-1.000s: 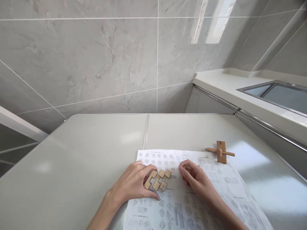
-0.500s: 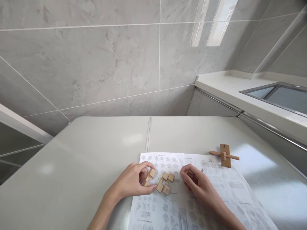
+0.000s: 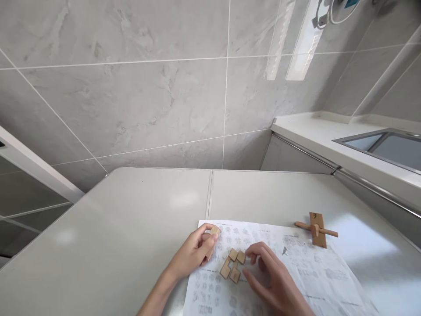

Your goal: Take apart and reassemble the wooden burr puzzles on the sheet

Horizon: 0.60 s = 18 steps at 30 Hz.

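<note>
My left hand is closed around a notched wooden puzzle piece; its pale end shows above the thumb and the rest is mostly hidden by the fingers. To the right of it, several notched wooden puzzle pieces lie close together on a printed paper sheet. My right hand is just right of this cluster, thumb and fingers apart around its right side. I see nothing held in it, and whether a fingertip touches the nearest piece I cannot tell.
Farther right, a flat wooden plate with a rod through it lies at the sheet's edge. The sheet rests on a glossy white table with a seam. Beyond are a tiled wall and a counter with a sink.
My left hand has lifted its puzzle piece away from the cluster and closed more tightly on it. My right hand has moved left to the cluster and spread its fingers. The camera view has tilted up.
</note>
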Each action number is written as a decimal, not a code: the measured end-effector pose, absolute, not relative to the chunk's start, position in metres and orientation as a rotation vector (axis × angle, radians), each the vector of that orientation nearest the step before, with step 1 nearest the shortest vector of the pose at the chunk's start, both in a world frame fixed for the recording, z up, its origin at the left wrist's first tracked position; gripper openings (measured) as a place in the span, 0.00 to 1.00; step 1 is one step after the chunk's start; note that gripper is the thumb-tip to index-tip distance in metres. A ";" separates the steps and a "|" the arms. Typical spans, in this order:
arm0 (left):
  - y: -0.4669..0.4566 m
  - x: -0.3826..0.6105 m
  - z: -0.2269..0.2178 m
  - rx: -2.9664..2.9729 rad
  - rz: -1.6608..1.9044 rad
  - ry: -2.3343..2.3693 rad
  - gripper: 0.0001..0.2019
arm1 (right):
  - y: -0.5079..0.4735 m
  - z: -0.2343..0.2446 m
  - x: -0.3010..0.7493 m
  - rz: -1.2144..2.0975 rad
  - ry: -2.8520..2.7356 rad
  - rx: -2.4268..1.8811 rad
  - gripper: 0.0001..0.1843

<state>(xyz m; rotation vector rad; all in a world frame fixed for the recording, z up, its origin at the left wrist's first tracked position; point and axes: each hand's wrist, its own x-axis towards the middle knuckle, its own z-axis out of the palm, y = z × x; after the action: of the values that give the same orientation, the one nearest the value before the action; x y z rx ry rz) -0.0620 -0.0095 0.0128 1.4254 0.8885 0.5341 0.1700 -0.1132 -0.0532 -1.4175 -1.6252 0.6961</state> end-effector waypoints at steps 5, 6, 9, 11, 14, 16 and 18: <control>-0.014 -0.055 0.015 1.290 0.550 0.874 0.23 | -0.117 -0.079 0.160 0.375 -1.749 -1.463 0.33; -0.014 -0.054 0.016 1.280 0.561 0.863 0.23 | -0.116 -0.083 0.159 0.323 -1.772 -1.482 0.36; -0.013 -0.053 0.015 1.261 0.612 0.845 0.24 | -0.115 -0.088 0.158 0.267 -1.836 -1.466 0.35; -0.013 -0.052 0.014 1.236 0.632 0.858 0.25 | -0.114 -0.085 0.156 0.298 -1.773 -1.473 0.31; -0.012 -0.051 0.012 1.162 0.621 0.879 0.26 | -0.115 -0.074 0.153 0.434 -1.632 -1.495 0.27; -0.013 -0.051 0.011 1.103 0.617 0.874 0.27 | -0.115 -0.065 0.153 0.554 -1.526 -1.535 0.25; -0.013 -0.050 0.009 1.035 0.628 0.850 0.27 | -0.115 -0.057 0.155 0.675 -1.414 -1.557 0.23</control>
<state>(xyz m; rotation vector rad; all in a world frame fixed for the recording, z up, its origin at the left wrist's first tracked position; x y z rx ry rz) -0.0499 -0.0131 0.0094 1.0347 0.8498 0.6285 0.1552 -0.1154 -0.0565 -1.5567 -1.4144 0.6752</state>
